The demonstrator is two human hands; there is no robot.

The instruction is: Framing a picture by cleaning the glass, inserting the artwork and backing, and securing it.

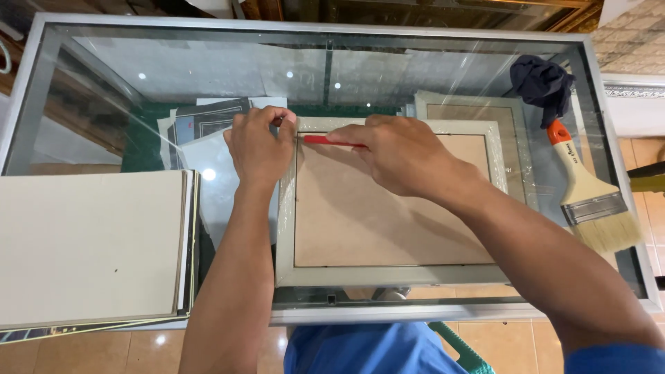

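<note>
Nearest the camera, a blue garment (360, 350) shows below the front edge of the glass tabletop (443, 69), which has a metal rim. On the near left corner lies a stack of pale boards (90, 246), its edges overhanging the rim. At the centre, a picture frame (388, 277) lies face down, its brown backing board (388, 215) turned up and set inside the pale grey moulding. Both forearms reach across it to its far edge. The left hand (258, 147) rests at the frame's far left corner, fingers curled down and pressing on the moulding; its grip is narrow, and it cannot be told whether anything lies between the fingertips. The right hand (402, 154) lies just beside it over the far edge, its grip closed on a slim red tool (324, 140), held level with the tip pointing toward the left hand at the seam between board and moulding. To the right, well apart from the hands, a paintbrush (589, 194) with a wooden handle, orange end and pale bristles lies on the glass. Beyond it sits a crumpled dark cloth (544, 83). Through the glass, a second frame (478, 111) and dark mounts (204, 121) are visible below.
</note>
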